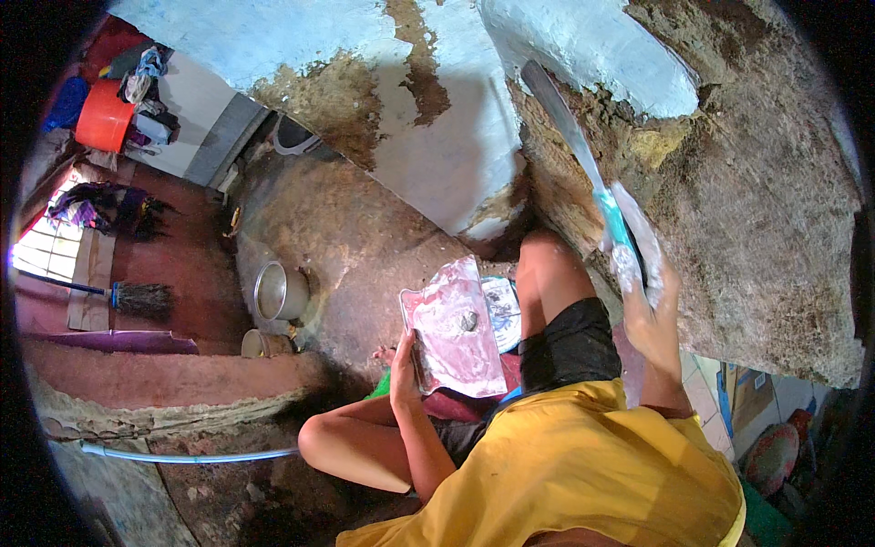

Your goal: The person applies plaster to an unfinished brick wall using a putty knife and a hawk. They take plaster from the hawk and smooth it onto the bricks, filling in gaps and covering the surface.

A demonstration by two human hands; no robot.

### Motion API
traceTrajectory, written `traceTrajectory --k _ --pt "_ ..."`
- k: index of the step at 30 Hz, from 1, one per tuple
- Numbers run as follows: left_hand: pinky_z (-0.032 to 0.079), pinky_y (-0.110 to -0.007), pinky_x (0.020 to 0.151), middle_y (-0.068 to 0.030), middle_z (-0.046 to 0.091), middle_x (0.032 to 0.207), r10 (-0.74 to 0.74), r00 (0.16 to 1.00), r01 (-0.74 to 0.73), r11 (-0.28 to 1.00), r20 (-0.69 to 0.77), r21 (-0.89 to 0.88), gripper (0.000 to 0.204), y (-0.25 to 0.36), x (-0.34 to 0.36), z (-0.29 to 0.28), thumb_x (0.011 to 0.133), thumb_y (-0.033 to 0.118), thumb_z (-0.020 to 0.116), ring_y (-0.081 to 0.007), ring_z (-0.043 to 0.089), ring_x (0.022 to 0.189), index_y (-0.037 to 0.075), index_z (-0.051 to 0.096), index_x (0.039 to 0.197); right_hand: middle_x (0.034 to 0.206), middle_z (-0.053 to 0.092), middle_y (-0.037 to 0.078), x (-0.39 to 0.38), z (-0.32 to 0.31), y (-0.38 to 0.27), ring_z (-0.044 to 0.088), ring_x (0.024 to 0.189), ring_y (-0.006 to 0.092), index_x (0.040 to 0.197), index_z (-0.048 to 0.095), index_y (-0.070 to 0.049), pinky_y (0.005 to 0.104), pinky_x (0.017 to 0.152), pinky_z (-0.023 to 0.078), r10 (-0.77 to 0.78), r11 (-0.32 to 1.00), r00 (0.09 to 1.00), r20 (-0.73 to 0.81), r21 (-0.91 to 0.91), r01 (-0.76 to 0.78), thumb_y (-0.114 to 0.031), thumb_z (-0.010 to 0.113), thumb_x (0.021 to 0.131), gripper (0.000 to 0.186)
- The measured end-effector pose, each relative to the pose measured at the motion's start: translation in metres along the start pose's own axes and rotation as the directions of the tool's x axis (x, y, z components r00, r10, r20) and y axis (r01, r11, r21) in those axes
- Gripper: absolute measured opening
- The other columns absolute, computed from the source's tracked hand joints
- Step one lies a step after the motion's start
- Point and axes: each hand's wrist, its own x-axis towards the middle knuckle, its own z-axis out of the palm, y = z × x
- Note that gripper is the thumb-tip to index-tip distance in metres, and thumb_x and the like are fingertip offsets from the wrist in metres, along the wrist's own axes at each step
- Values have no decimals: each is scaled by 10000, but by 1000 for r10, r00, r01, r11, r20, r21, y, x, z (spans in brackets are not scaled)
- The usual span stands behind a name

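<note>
My left hand (405, 372) grips the edge of a flat pinkish sheet (442, 351) in front of my lap. White paste is smeared over the sheet, and a small grey lump (468, 321) lies on it. In my raised right hand (652, 305) is a long-bladed knife (567, 123), its teal handle within my fingers and its narrow blade pointing up and left. White paste coats those fingers. The blade is in front of the rough brown wall (756, 219), beside patches of pale blue plaster (592, 55); whether it touches the wall I cannot tell.
A round white lid or tub (501, 310) sits partly behind the sheet, by my knee. Left on the floor stand a metal pot (281, 292) and a smaller container (264, 344). A low ledge (173, 378), a pale pipe (191, 454) and a brush (141, 299) lie farther left.
</note>
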Motion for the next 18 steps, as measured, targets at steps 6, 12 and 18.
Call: traceTrajectory --k 6,12,18 --pt "476 -289 729 -51 589 1000 85 993 -76 991 -80 108 378 2 -5 6 851 326 524 -164 582 824 41 530 1098 1004 568 84 14 -3 8 520 921 155 1142 506 6 278 816 399 48 995 998 -50 91 -43 -35 469 844 303" --pt "392 -276 843 -45 538 1109 27 997 -22 997 -70 73 405 8 -12 20 872 282 488 -158 519 961 24 474 1184 1023 548 77 4 -16 -25 492 956 138 1182 488 -12 275 854 371 133 982 981 -138 150 -112 -71 476 866 322" --pt "356 -266 903 -46 513 1169 -33 999 33 999 -1 32 427 6 -5 16 880 257 473 -156 492 1036 12 443 1228 1008 547 62 -20 -32 -23 491 913 129 1192 484 -16 261 817 378 162 980 974 -157 145 -139 -80 480 865 333"
